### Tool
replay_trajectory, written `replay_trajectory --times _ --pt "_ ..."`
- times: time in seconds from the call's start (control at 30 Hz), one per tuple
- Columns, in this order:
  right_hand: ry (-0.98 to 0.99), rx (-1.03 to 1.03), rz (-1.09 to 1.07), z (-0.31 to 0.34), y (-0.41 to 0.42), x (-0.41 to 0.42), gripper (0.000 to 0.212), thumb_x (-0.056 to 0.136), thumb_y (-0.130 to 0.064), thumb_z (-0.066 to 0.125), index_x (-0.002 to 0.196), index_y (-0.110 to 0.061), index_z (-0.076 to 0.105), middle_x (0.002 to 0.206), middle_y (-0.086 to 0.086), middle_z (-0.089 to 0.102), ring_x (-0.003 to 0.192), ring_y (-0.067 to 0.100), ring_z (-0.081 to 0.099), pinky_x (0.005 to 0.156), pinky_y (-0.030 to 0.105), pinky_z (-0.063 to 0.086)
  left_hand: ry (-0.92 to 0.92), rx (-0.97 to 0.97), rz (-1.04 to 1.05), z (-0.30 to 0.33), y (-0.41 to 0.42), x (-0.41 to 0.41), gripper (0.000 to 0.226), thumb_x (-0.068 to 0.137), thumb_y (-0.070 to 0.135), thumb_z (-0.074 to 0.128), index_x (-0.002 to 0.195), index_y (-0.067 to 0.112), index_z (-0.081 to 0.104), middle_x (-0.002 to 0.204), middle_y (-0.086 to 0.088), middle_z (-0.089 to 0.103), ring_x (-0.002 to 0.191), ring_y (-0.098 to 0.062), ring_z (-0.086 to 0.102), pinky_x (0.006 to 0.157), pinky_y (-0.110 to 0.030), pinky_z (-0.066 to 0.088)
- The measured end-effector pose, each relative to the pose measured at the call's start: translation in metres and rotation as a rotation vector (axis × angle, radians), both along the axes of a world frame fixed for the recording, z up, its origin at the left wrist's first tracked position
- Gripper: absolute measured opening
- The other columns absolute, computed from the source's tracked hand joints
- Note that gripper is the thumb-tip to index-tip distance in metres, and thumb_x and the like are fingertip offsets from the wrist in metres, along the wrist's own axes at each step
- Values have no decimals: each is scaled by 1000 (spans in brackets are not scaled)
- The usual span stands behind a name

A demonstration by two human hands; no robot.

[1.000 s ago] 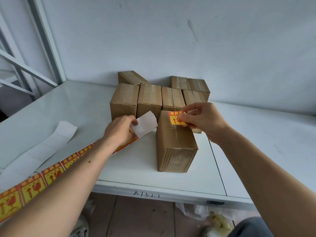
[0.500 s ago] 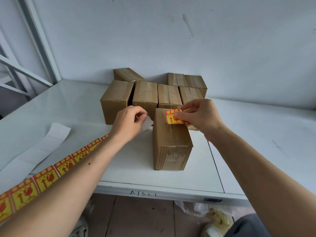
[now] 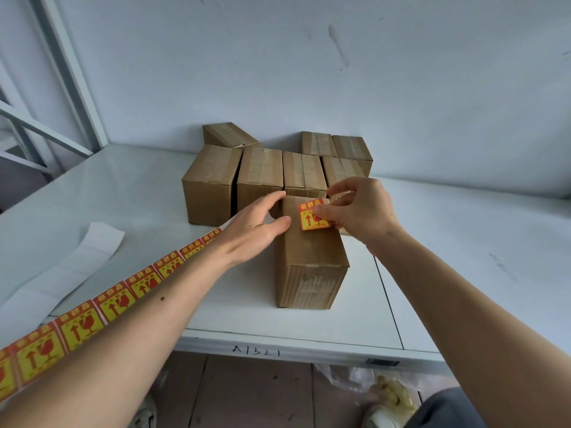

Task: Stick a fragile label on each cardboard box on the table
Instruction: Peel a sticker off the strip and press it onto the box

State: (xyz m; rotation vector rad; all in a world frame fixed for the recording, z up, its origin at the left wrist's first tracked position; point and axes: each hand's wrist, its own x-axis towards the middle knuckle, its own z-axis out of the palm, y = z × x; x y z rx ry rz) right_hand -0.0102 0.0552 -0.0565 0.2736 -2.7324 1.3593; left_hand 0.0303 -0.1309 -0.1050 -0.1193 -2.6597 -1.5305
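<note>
A tall cardboard box [image 3: 312, 261] stands nearest me on the white table [image 3: 123, 193]. A red and yellow fragile label [image 3: 309, 218] lies on the far end of its top face, pinched at its right side by my right hand [image 3: 358, 208]. My left hand [image 3: 256, 227] has straight fingers resting against the box's upper left edge and holds nothing. A strip of fragile labels [image 3: 102, 307] runs from the lower left toward the box, partly under my left forearm. Several unlabelled boxes [image 3: 261, 180] stand in a cluster behind.
A white strip of bare backing paper [image 3: 71, 267] lies on the table's left part. A metal frame [image 3: 61, 72] rises at the far left. The wall stands right behind the box cluster. The table's front edge bears handwritten marking [image 3: 256, 351].
My left hand let go of the peeled backing paper and moved right onto the near box with fingers straightened. My right hand kept the label at the box's top.
</note>
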Motion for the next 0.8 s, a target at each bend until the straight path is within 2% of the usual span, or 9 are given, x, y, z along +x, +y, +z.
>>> replay_trajectory --times 0.07,0.27,0.37,0.5,0.6,0.67,0.73,0.8 --pt "6 4 -11 0 0 0 37 70 -30 86 100 -17 68 86 3 73 78 14 71 61 28 60 0 -8 0 -1 0 0 55 96 36 50 148 31 30 153 6 34 139 -11 31 108 -30 27" --pt "11 35 2 0 -2 0 39 72 -31 84 105 -17 68 87 1 73 78 11 70 58 24 58 -7 2 2 -1 0 -1 54 96 34 51 147 30 32 149 6 39 135 -10 35 105 -29 29" --pt "32 52 -9 -1 -3 -1 40 73 -30 84 106 -17 67 86 2 73 80 12 69 65 28 59 -9 4 8 1 1 0 54 96 33 51 147 29 32 150 5 39 135 -10 35 103 -28 28" --pt "104 118 -11 -1 -6 1 40 73 -27 84 107 -17 65 81 -1 73 81 9 67 68 26 57 4 -5 29 3 7 2 55 96 38 50 147 28 32 151 4 37 138 -14 34 104 -29 29" --pt "163 147 -13 0 -8 4 41 71 -22 82 109 -17 66 76 -3 73 84 12 67 74 29 55 11 -59 52 6 11 3 62 93 50 49 147 28 31 153 4 35 139 -16 32 106 -32 30" --pt "186 156 -12 -1 -8 5 43 70 -22 81 109 -17 65 74 -5 72 84 12 67 73 27 54 16 -95 59 8 13 4 69 89 55 53 147 27 30 153 3 35 139 -16 33 105 -32 31" --pt "193 161 -17 -2 -9 4 43 69 -20 80 109 -18 64 73 -6 71 84 11 66 68 24 52 14 -108 67 10 15 5 77 83 58 58 147 26 30 152 2 36 136 -14 35 99 -28 32" --pt "197 182 -31 -3 -9 3 44 68 -20 79 109 -20 63 71 -9 70 86 12 66 70 28 54 14 -105 74 11 19 6 82 79 55 65 147 24 30 150 2 38 132 -12 38 93 -25 33"
